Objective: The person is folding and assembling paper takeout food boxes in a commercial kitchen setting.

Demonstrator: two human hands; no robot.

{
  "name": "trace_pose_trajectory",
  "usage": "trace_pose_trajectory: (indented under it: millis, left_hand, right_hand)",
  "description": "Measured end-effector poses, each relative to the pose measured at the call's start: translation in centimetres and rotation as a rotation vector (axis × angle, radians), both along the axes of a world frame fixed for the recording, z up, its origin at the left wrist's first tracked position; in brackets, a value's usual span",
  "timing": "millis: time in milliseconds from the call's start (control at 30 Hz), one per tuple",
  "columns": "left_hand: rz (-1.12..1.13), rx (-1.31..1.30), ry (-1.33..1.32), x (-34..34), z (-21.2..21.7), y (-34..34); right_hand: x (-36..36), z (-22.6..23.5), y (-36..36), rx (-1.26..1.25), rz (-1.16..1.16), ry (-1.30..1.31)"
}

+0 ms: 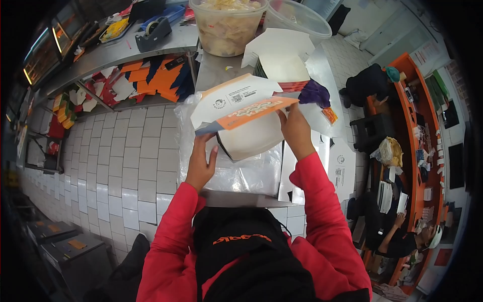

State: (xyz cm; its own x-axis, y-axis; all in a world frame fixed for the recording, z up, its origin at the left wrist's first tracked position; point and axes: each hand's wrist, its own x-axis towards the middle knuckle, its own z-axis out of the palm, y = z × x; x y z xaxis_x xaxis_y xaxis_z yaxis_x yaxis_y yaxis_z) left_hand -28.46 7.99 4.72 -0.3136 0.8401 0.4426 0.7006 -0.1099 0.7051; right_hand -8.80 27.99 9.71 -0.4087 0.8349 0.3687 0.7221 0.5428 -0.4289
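Note:
A cardboard takeaway box (254, 138) with a white inside is between my hands over the steel table. Its printed lid (236, 99), white with an orange and blue-grey edge, stands tilted up. My left hand (203, 162) holds the lid's left corner, its thumb beside the box wall and its fingertips partly hidden behind the card. At the right end, my right hand (297, 130) grips the lid's edge. Under the box lies clear plastic wrapping (251, 173). Just beyond it, a stack of similar open boxes (284, 68) stands on the table.
A clear tub of chips (229, 27) and an empty clear tub (297, 19) stand at the far end. Purple cloth or plastic (315, 94) lies right of the stack. A tape dispenser (154, 35) sits on the left counter, above folded orange card (163, 80). Two people are at the right.

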Motion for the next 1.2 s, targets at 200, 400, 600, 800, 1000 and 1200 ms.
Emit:
trace_pose_trajectory:
  millis: [200, 400, 600, 800, 1000, 1200]
  left_hand:
    - [0.304, -0.03, -0.426, -0.2, -0.4, 4.5]
    - [0.357, -0.105, -0.452, -0.2, 0.4, 5.9]
    - [0.43, -0.08, -0.445, 0.2, -1.1, 6.0]
    - [0.417, -0.038, -0.444, 0.6, -1.6, 5.2]
    - [0.345, -0.063, -0.499, -0.5, -1.4, 5.3]
    - [0.141, -0.098, -0.504, 1.2, 2.3, 6.2]
  right_hand:
    - [-1.1, -2.9, 1.8, 0.219, 0.136, -0.202]
    - [-1.1, -2.7, 1.3, 0.034, 0.085, -0.286]
    - [-1.2, -3.8, 0.2, 0.079, 0.074, -0.175]
    - [-1.1, -3.9, -0.1, 0.022, 0.046, -0.132]
    - [-1.0, -4.1, 1.1, 0.057, 0.057, -0.112]
    - [-0.7, -1.4, 6.0, 0.056, -0.107, -0.156]
